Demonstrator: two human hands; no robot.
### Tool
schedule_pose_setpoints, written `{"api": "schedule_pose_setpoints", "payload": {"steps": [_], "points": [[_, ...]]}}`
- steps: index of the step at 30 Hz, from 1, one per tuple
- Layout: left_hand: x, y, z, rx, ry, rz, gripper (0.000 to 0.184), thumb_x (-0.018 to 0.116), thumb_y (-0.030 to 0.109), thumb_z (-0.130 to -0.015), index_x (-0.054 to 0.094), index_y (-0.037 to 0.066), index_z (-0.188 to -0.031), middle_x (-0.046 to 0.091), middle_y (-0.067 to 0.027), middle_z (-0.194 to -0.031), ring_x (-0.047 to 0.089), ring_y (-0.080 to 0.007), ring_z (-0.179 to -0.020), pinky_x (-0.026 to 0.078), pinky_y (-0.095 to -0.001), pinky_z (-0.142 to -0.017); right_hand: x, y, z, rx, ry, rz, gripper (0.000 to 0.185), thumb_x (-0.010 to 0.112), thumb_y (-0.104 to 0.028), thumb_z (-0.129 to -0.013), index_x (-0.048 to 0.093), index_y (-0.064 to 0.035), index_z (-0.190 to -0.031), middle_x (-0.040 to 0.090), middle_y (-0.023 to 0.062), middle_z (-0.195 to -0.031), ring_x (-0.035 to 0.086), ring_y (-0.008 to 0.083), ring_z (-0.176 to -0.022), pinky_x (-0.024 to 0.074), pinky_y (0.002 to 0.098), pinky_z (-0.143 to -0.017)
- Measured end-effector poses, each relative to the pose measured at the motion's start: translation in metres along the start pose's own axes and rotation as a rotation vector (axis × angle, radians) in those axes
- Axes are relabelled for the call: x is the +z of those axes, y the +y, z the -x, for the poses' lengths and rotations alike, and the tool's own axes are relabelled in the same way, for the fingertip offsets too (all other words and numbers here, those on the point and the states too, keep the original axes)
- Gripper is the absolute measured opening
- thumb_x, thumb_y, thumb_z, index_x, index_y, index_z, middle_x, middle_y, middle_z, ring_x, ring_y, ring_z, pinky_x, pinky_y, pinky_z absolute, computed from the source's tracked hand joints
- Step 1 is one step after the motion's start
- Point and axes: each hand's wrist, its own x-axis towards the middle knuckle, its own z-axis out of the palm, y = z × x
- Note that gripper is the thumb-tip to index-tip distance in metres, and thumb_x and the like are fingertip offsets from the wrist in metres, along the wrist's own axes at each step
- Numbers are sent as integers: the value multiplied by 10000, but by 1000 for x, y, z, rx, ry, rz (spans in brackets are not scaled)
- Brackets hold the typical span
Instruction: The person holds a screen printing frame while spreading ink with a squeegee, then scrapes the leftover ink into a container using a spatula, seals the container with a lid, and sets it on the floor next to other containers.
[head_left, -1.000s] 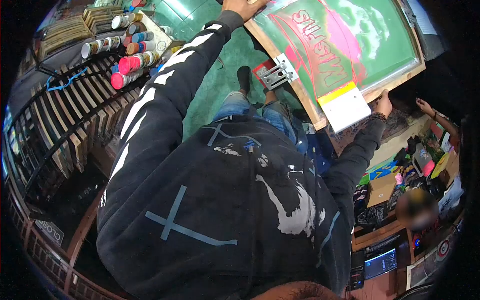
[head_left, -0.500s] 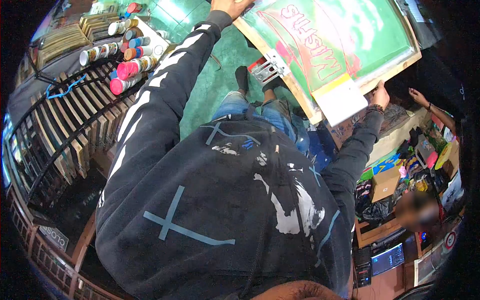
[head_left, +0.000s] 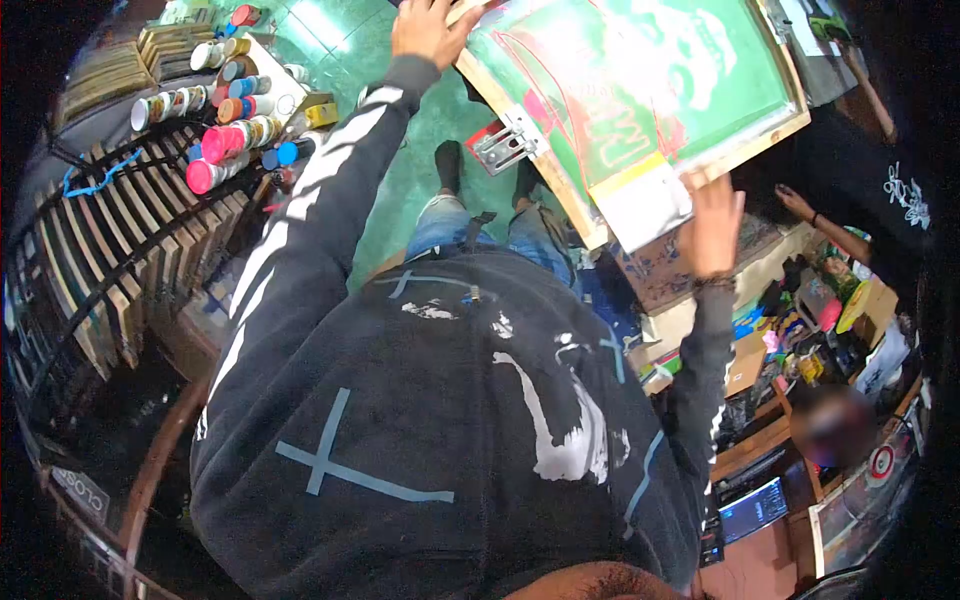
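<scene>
A wooden-framed printing screen with green mesh and red marks lies tilted at the top of the view. My left hand holds its left wooden edge near the top, the thumb along the frame. A metal hinge clamp is attached to the frame's lower left side. On the near corner lies a white sheet with a yellow strip along its upper edge. My right hand is open at the right end of this sheet, fingers stretched out and slightly blurred. I cannot tell whether it touches the sheet.
Paint jars crowd a stand at the left, above a rack of wooden frames. Another person's hand reaches in from the right. Boxes and mixed items fill the lower right, near a lit screen.
My right hand has let go of the frame's near edge and risen, fingers extended, beside the white sheet. The view has shifted slightly; my left hand stays at the frame's left edge.
</scene>
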Motion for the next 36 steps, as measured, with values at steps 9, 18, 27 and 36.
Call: {"api": "schedule_pose_setpoints", "payload": {"steps": [9,18,27,36], "points": [[-21,107,172,-203,80,221,264,687,303,-903,686,94,-1064,567,-120,-1002,567,-315,-977,478,-429,-838,16,-6,-18,-662,-107,-144,503,576,-85,-837,602,-193,-1328,572,73,-1401,467,317,-1357,308,546,-1159],[10,143,201,-404,134,283,375,684,329,-908,612,80,-1179,564,-120,-1058,566,-342,-1037,477,-448,-867,20,0,-40,-743,53,-121,467,612,-61,-798,649,-142,-1257,665,78,-1283,610,323,-1198,497,448,-986],[13,140,200,-409,129,257,332,681,302,-913,618,83,-1156,573,-116,-1066,579,-347,-1026,482,-455,-860,-31,-29,-124,-697,303,-292,535,633,77,-694,716,-168,-1162,725,72,-1155,678,300,-1099,555,417,-878],[14,136,201,-372,192,240,340,687,310,-908,619,85,-1154,573,-107,-1040,593,-337,-985,489,-453,-836,-44,-107,-305,-666,337,-1,437,678,-142,-760,720,-312,-1161,734,63,-1025,697,329,-894,567,448,-732]]}}
